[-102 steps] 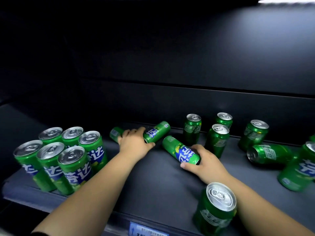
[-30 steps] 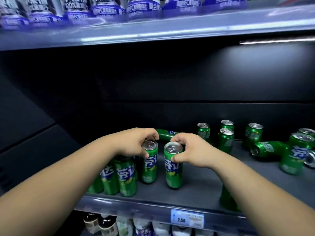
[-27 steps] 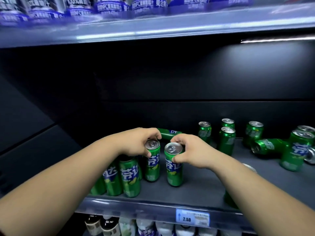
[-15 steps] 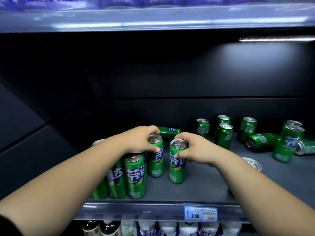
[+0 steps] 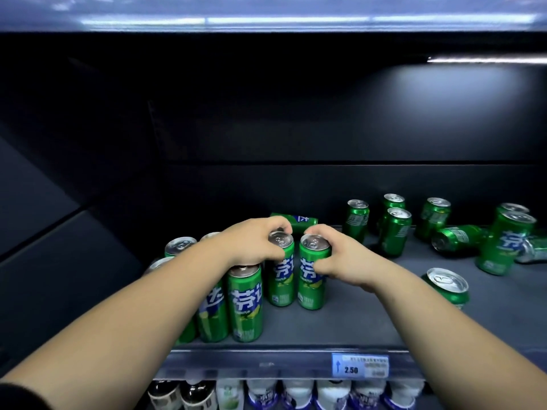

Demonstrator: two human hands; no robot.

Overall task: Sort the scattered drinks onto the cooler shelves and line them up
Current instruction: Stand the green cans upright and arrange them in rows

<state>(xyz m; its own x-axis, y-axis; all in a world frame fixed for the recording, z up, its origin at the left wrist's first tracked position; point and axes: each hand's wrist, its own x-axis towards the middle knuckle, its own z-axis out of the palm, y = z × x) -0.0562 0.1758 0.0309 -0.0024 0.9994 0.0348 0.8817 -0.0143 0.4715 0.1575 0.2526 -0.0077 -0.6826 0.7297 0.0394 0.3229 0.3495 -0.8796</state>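
Two tall green cans stand upright side by side on the dark shelf (image 5: 349, 321). My left hand (image 5: 251, 247) grips the top of the left can (image 5: 281, 279). My right hand (image 5: 337, 258) is wrapped around the right can (image 5: 309, 282) near its top. Left of them stands a block of upright green cans (image 5: 244, 306), partly hidden under my left forearm. One can (image 5: 299, 219) lies on its side behind my hands. Several more green cans (image 5: 395, 230) stand or lie scattered to the right.
A single upright can (image 5: 448, 287) stands near the front, beside my right forearm. The shelf's front rail carries a 2.50 price tag (image 5: 359, 366). Bottles (image 5: 296, 395) fill the shelf below. A lit shelf edge (image 5: 266, 22) runs overhead.
Both hands have brought their cans upright from lying flat and set them beside the block. Over the last second the two cans have closed together and the view has tilted down.
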